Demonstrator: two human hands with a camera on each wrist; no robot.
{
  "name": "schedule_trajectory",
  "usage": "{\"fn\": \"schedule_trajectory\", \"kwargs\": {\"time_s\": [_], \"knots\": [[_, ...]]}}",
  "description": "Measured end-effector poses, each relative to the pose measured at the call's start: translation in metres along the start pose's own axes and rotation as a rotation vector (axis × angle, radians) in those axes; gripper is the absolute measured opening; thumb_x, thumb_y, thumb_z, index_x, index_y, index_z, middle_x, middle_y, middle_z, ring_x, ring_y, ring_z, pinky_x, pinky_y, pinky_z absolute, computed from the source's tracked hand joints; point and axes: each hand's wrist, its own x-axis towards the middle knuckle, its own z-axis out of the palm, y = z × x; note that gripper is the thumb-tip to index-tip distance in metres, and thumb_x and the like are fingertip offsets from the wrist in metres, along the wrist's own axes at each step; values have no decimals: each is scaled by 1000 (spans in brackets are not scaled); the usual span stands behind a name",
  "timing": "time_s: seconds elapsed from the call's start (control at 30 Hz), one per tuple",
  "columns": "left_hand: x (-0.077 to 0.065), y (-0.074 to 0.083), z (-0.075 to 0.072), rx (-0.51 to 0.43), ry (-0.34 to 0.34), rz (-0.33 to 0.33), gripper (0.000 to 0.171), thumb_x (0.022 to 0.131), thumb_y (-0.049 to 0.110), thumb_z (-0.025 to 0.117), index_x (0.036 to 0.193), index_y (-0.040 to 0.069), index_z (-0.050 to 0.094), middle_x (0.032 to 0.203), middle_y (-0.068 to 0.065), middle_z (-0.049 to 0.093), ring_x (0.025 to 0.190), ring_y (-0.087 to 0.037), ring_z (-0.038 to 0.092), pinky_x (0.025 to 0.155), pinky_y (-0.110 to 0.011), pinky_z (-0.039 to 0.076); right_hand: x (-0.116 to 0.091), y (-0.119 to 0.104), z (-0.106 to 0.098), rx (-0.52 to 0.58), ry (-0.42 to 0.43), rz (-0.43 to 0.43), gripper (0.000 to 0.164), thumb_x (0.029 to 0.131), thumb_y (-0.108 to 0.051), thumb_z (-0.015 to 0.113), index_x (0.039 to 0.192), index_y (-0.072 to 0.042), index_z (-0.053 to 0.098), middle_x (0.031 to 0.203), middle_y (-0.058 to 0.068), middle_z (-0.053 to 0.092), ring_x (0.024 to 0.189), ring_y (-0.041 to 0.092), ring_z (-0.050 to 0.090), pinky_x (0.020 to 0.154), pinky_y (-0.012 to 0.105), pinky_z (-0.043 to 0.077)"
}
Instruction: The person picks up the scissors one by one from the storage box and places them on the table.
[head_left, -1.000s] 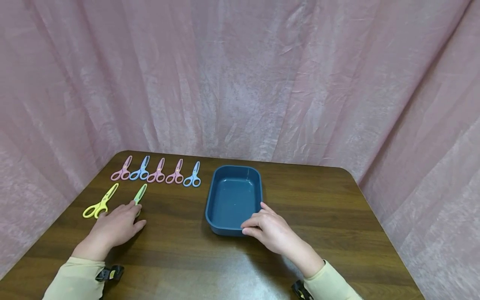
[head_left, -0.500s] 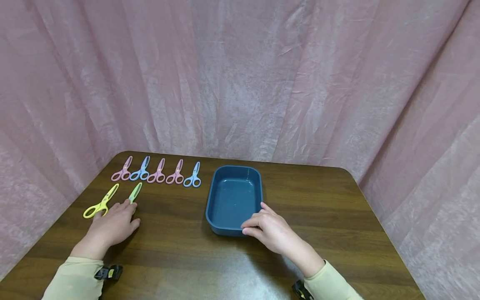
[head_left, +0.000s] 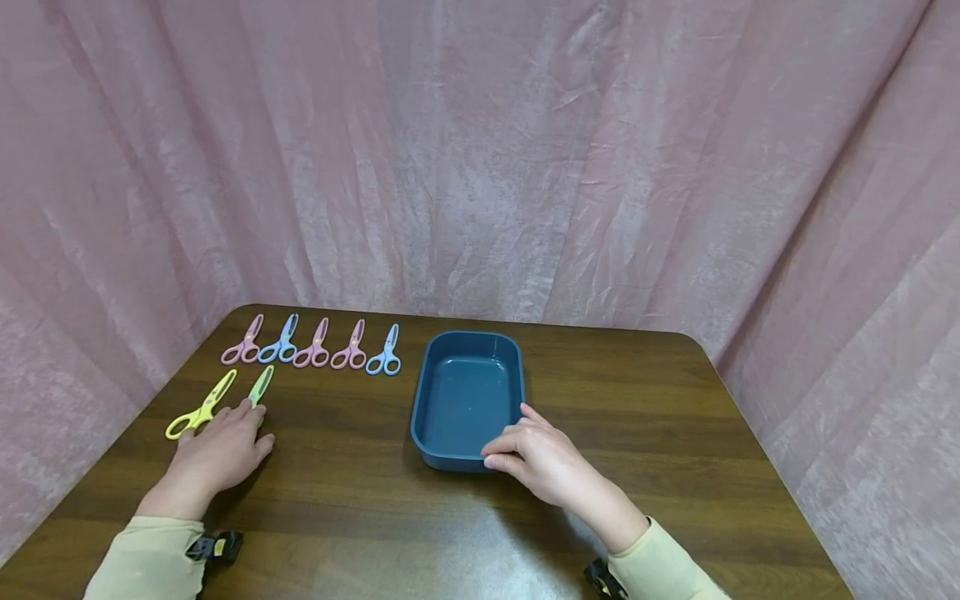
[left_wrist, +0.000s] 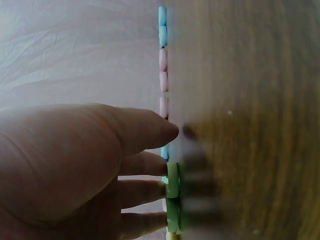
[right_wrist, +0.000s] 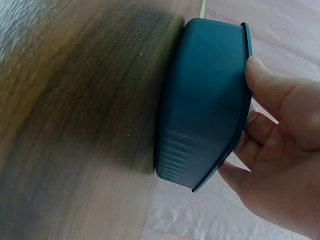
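Observation:
My left hand point(head_left: 219, 457) lies over a pair of green scissors point(head_left: 261, 385), its straight fingertips touching the handles, which it partly hides. In the left wrist view the green handle rings point(left_wrist: 172, 180) stand against those fingertips, the thumb apart from them. Just left of that pair lies a pair of yellow scissors point(head_left: 204, 410), one ring partly covered by the hand. At the near right corner of a dark blue rectangular tray point(head_left: 431, 457), my right hand point(head_left: 542, 460) pinches the rim. The right wrist view has the thumb and curled fingers at the tray's rim point(right_wrist: 248, 45).
A row of pink and light blue scissors lies behind, from pink scissors point(head_left: 244, 343) at the left to blue scissors point(head_left: 386, 353) near the tray. All rest on a brown wooden table point(head_left: 637, 400). A pink curtain point(head_left: 480, 167) hangs at its far edge.
The left hand has slid leftward with the green scissors, bringing them closer to the yellow pair. The right hand and the tray have stayed in place.

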Motion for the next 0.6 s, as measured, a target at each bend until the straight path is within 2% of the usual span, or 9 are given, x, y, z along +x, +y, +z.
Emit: {"fn": "schedule_trajectory", "kwargs": {"time_s": [0.2, 0.6], "knots": [[0, -3, 0, 12, 32, 6, 54, 110, 22, 60, 150, -13, 53, 159, -42, 42, 146, -62, 39, 100, -94, 29, 1, 0, 0, 5, 1, 2, 11, 102, -16, 80, 110, -14, 87, 101, -8, 81, 102, 14, 71, 128, 61, 31], [0, -5, 0, 3, 39, -5, 57, 109, 24, 61, 151, -14, 51, 159, -43, 41, 146, -63, 39, 101, -95, 27, 0, 0, 0, -8, 6, -8, 11, 102, -16, 80, 110, -14, 87, 102, -7, 81, 103, 16, 71, 128, 62, 31]]}}
